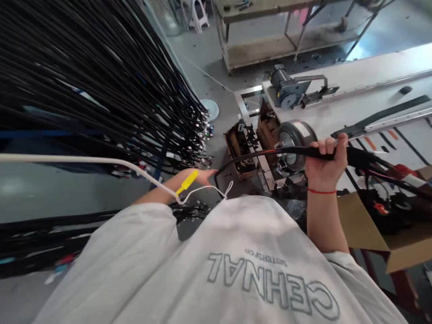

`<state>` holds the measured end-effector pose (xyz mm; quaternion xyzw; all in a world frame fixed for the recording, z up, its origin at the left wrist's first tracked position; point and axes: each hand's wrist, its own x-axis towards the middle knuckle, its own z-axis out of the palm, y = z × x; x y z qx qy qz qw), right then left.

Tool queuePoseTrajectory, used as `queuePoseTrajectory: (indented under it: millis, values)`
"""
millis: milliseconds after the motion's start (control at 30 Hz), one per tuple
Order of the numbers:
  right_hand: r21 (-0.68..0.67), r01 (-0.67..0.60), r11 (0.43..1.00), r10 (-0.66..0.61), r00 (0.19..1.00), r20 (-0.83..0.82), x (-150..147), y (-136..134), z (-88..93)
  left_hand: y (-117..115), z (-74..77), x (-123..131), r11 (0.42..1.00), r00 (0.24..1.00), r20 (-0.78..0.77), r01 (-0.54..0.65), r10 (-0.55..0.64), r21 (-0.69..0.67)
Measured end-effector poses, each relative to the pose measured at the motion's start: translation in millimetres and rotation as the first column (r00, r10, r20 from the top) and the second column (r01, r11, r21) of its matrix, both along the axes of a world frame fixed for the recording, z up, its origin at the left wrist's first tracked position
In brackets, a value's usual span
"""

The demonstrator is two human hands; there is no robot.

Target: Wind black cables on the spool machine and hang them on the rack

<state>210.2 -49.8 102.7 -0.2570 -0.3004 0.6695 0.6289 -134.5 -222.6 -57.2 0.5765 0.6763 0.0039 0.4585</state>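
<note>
- Grip of R hand (323, 168): fist closed right round long black sleeved cable bundle (361, 157); prob. whole-palm b/c it's thick there.
- L hand (202, 177): at bundle's thin end; blurry, so can't say if fingers pinch it or just touch.
- Hands well apart, presumably to keep that span stretched.
- Bundle's spot: ahead of wearer, seen over L end of white desk (337, 112) & across grey drum-shaped reel (295, 137).
- Long axis: L–R, approx. level betw. hands; thin end bends down at L, thick end points R & slightly down, toward brown cardboard box (362, 220).
- Many thin black cables (101, 76), upper L, lie side by side, prob. vs. tangling.
</note>
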Motion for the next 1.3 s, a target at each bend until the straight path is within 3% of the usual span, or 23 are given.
queuePoseTrajectory:
  millis: [100,167,233,333,400,467,500,567,633,733,833,900,967,1067,1133,1200,1300]
  values:
    - [-0.017,-0.04,0.999,0.041,0.999,0.014,-7,16,-2.4,19,9.3,30,0.996,0.996,0.001,-0.092,0.092,0.014]
    - [-0.022,-0.129,0.991,0.13,0.989,0.076,-17,20,-4.4,40,35.4,56,0.962,0.98,0.123,-0.18,0.157,0.206]
    - [-0.028,-0.253,0.967,0.255,0.958,0.133,-29,19,-6.2,62,71.1,84,0.906,0.931,0.351,-0.236,0.106,0.352]
    - [-0.024,-0.431,0.902,0.429,0.889,0.158,-43,11,-4.8,85,116.9,125,0.91,0.801,0.596,-0.204,-0.056,0.36]
    - [-0.028,-0.503,0.864,0.501,0.85,0.162,-47,6,-0.5,91,129.2,145,0.92,0.715,0.699,-0.25,-0.035,0.302]
    - [-0.056,-0.578,0.814,0.579,0.798,0.166,-45,7,2.6,92,126.2,159,0.94,0.56,0.828,-0.303,0.041,0.159]
    - [-0.072,-0.624,0.778,0.626,0.763,0.16,-44,9,2.2,91,120.7,164,0.952,0.444,0.892,-0.3,0.079,0.065]
    - [-0.077,-0.714,0.696,0.717,0.687,0.118,-43,17,-4.7,91,106.8,172,0.969,0.2,0.967,-0.218,0.159,-0.114]
    - [-0.022,-0.753,0.657,0.754,0.656,0.036,-46,26,-18.2,92,94.0,181,0.96,0.048,0.964,-0.116,0.262,-0.255]
    - [0.055,-0.727,0.684,0.729,0.681,-0.07,-55,35,-35.3,95,84.5,195,0.905,0.007,0.905,-0.039,0.425,-0.425]
    - [0.02,-0.702,0.712,0.702,0.711,-0.039,-59,33,-30.2,98,87.0,204,0.893,-0.007,0.901,-0.123,0.435,-0.432]
    - [-0.042,-0.674,0.737,0.676,0.736,0.046,-60,27,-18.3,100,91.0,204,0.917,0.022,0.94,-0.227,0.341,-0.328]
    - [-0.103,-0.574,0.812,0.583,0.798,0.149,-63,22,-10.8,102,92.9,202,0.917,0.156,0.962,-0.37,0.222,-0.152]
    - [-0.102,-0.28,0.955,0.297,0.911,0.285,-72,19,-21.7,104,88.7,197,0.806,0.557,0.813,-0.553,0.17,0.21]
    - [-0.059,-0.095,0.994,0.11,0.933,0.343,-81,20,-39.9,105,83.1,194,0.739,0.773,0.594,-0.532,0.224,0.414]
    - [-0.024,0.022,0.999,-0.011,0.925,0.38,-89,19,-56.9,104,77.5,190,0.721,0.871,0.427,-0.457,0.244,0.52]
    - [-0.024,0.045,0.999,-0.032,0.916,0.4,-96,12,-66.7,101,71.2,180,0.719,0.886,0.424,-0.417,0.186,0.556]
